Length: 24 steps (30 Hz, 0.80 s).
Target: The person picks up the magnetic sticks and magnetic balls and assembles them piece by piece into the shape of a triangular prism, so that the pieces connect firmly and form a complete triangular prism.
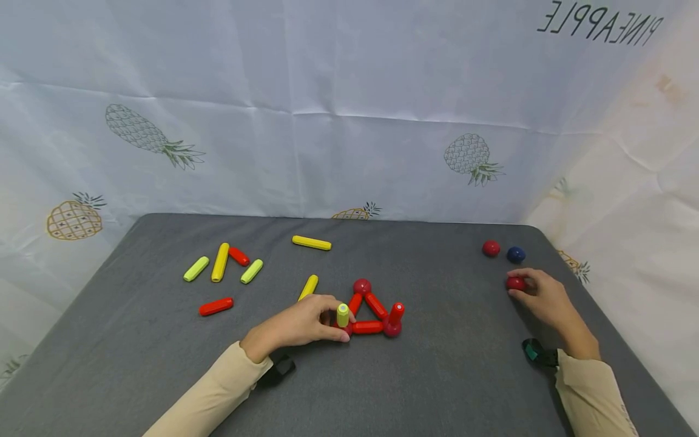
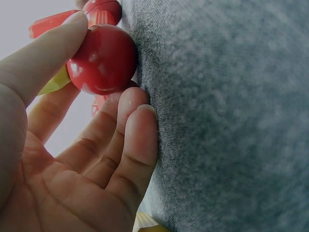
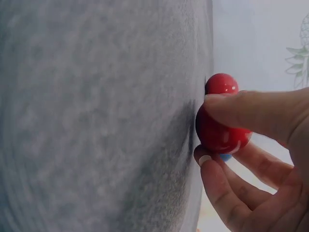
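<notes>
Left fingers (image 2: 140, 137) pinching glossy corner ball (image 2: 105, 60), right fingers (image 3: 224, 193) gripping shiny red sphere (image 3: 215, 131), grainy cloth (image 1: 448, 370)

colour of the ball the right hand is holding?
Red. The ball in the right hand shows best in the right wrist view.

Table (image 1: 453, 376) has a gray fabric top, far corners rounded. White cloth backdrop (image 1: 382, 67) hangs right behind it – long horizontal crease, a few vertical ones. Pineapple prints (image 1: 133, 127) scattered across: some gray outline with green leaves, some yellow-orange. Mirrored "PINEAPPLE" lettering (image 1: 603, 24) top right. Light reads bluish mid-backdrop – warmer cream on the right side.
</notes>
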{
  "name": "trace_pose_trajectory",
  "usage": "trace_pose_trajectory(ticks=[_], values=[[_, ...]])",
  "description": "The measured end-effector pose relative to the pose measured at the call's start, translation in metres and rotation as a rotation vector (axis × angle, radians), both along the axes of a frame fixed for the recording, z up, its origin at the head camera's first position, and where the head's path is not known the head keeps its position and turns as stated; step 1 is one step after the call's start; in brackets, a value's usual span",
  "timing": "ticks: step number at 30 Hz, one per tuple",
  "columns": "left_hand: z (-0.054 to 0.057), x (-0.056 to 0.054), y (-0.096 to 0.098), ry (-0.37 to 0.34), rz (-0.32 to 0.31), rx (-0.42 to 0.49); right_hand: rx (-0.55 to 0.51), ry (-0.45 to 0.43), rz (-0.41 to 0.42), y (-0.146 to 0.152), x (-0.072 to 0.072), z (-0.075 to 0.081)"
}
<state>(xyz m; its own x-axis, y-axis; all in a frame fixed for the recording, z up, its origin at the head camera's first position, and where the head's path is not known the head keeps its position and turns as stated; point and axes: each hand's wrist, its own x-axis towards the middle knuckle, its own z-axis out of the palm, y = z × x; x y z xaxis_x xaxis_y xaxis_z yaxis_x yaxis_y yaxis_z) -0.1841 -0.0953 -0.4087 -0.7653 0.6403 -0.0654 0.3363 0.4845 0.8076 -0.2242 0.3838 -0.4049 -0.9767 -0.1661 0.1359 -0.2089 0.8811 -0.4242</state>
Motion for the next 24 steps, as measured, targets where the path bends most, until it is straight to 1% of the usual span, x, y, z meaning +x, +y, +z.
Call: trace_pose_trajectory(ticks=[5,9,12,24], values=[[-0.001,0.000,0.000,0.000,0.000,0.001,-0.030,0.010,0.008,-0.006,0.000,0.003],[-0.001,0.001,-0.001,0.007,-0.005,0.005,-0.045,0.002,0.021,-0.010,0.000,0.003],[-0.001,0.001,-0.001,0.012,-0.009,0.005,-0.051,-0.018,0.031,-0.014,0.000,0.006],[-0.001,0.001,-0.001,0.005,0.000,-0.003,-0.053,-0.031,0.067,-0.037,0.004,0.018]])
